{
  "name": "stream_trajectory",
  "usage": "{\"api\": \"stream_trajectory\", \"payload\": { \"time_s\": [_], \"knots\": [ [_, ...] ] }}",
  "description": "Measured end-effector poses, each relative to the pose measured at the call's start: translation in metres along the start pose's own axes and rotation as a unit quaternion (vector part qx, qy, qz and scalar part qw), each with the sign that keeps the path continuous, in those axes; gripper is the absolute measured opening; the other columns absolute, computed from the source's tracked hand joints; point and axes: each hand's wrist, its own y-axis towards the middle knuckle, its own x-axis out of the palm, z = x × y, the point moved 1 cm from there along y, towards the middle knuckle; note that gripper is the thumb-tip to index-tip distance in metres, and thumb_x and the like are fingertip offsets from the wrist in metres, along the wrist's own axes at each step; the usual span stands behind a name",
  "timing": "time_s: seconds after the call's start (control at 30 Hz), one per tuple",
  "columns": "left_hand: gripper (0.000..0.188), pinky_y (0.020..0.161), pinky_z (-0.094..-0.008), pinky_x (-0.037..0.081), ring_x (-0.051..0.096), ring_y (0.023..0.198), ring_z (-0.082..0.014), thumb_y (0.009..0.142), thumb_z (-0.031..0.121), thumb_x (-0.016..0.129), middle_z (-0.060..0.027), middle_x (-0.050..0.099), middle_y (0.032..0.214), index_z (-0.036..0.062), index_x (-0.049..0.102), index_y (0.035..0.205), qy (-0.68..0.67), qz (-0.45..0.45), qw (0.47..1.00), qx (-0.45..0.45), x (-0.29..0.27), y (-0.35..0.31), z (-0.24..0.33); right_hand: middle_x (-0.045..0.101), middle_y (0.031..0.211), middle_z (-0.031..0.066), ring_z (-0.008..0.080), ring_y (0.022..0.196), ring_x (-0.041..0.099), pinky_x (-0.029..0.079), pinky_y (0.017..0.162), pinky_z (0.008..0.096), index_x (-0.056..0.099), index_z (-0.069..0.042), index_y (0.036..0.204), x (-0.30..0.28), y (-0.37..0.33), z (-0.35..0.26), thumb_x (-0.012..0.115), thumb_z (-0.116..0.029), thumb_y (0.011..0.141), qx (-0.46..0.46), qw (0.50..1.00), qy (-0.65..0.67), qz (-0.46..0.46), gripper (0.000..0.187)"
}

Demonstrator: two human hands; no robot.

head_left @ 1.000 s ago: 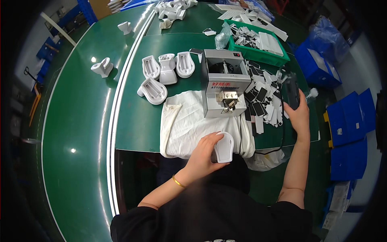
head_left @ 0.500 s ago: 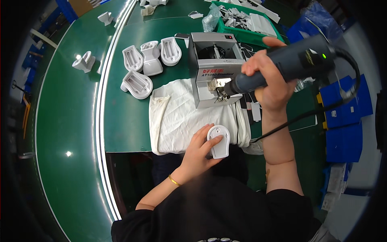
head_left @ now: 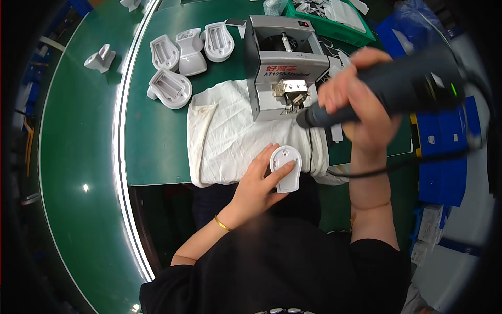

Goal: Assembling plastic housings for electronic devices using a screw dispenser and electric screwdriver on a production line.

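Note:
My left hand (head_left: 250, 184) grips a white rounded plastic housing part (head_left: 286, 180), its thumb lying over the recessed face. A small hole shows near the part's rounded end. In my right hand (head_left: 368, 107) is a dark electric screwdriver (head_left: 413, 86) with a green light, both smeared by motion. The screwdriver's nose points down and left, just off the front of a silver-grey screw feeder (head_left: 264, 81). Whether a screw sits on the bit is too blurred to tell. A white cloth (head_left: 227, 136) lies between the feeder and my left hand.
Several white plastic housings (head_left: 171, 88) are grouped left of the feeder. Another white piece (head_left: 100, 58) stands on the green surface beyond the bright strip. A green bin (head_left: 327, 26) of small parts is at the back. Blue bins (head_left: 442, 178) stand at the right. The screwdriver's cable trails right.
The screwdriver in my right hand has come away from the feeder's front, toward me and to the right. My left hand keeps its hold on the housing part. The whole view has shifted slightly.

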Motion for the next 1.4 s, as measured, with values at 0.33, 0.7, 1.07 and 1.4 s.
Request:
{"api": "stream_trajectory", "payload": {
  "time_s": [0.33, 0.7, 1.07, 1.4],
  "knots": [
    [0.074, 0.102, -0.0455, 0.046, 0.048, 0.127, -0.0434, 0.062, 0.008, 0.086, -0.0227, 0.046, 0.139, 0.0172, 0.060, 0.130, -0.013, 0.015, 1.000, -0.013, -0.001, 0.004, 0.007, 0.054, 0.075, 0.0064, 0.0178, 0.066, 0.054, 0.048, 0.067, 0.0365, 0.042, -0.009, 0.118, 0.017, -0.047, -0.031, 0.067, -0.019, 0.085, 0.018, 1.000, 0.011, -0.008, 0.042],
    [0.071, 0.102, -0.0446, 0.046, 0.049, 0.127, -0.0417, 0.062, 0.009, 0.085, -0.0216, 0.047, 0.139, 0.0152, 0.060, 0.127, -0.015, 0.025, 0.999, -0.018, -0.002, 0.006, 0.010, 0.059, 0.082, 0.0081, 0.0175, 0.078, 0.060, 0.052, 0.079, 0.0370, 0.040, -0.004, 0.116, 0.012, -0.044, -0.024, 0.063, -0.001, 0.085, 0.038, 0.996, 0.051, -0.057, 0.039],
    [0.069, 0.104, -0.0454, 0.045, 0.048, 0.128, -0.0414, 0.063, 0.011, 0.085, -0.0214, 0.047, 0.139, 0.0154, 0.061, 0.127, -0.014, 0.016, 0.999, -0.029, -0.003, 0.009, 0.013, 0.062, 0.084, 0.0089, 0.0145, 0.077, 0.061, 0.053, 0.076, 0.0309, 0.041, -0.002, 0.112, 0.015, -0.036, -0.020, 0.064, 0.002, 0.084, 0.058, 0.996, 0.043, -0.053, 0.036],
    [0.068, 0.104, -0.0449, 0.044, 0.049, 0.128, -0.0406, 0.063, 0.011, 0.084, -0.0213, 0.048, 0.138, 0.0149, 0.061, 0.127, -0.014, 0.010, 0.999, -0.042, -0.007, 0.014, 0.020, 0.055, 0.076, 0.0085, 0.0173, 0.065, 0.055, 0.050, 0.068, 0.0372, 0.039, -0.006, 0.110, 0.017, -0.030, -0.022, 0.064, -0.011, 0.088, 0.081, 0.994, -0.036, -0.065, 0.034]
  ]
}}
